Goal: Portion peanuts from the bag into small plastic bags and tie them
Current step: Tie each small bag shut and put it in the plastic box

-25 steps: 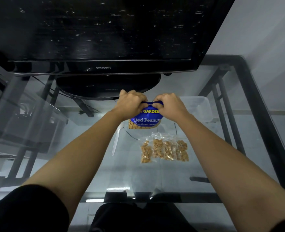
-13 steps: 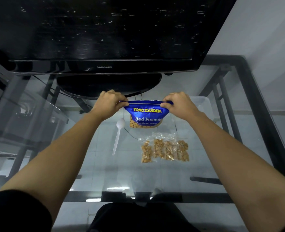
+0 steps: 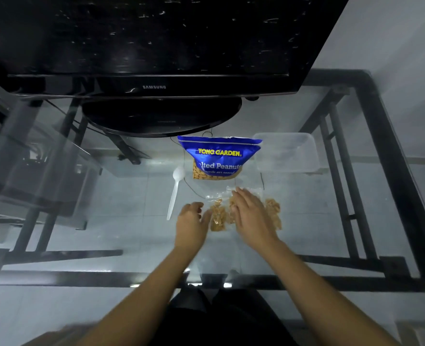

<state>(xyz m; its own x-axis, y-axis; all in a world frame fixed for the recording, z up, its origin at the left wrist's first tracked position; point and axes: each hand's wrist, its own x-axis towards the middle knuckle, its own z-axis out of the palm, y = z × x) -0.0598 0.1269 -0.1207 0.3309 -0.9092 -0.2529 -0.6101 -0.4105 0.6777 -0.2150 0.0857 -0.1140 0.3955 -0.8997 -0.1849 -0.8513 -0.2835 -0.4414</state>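
A blue peanut bag (image 3: pixel 218 156) printed "TONG GARDEN" stood upright, its top open, a band of peanuts pictured across its lower front. Just in front of it lay a row of small clear plastic bags (image 3: pixel 217 217) filled with peanuts, side by side, the middle ones partly hidden.

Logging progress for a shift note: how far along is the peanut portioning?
Done: filled small clear bags of peanuts lie on the glass table. In hand: left hand and right hand reach over them, holding nothing. Left: the blue peanut pouch stands apart, contents unseen.
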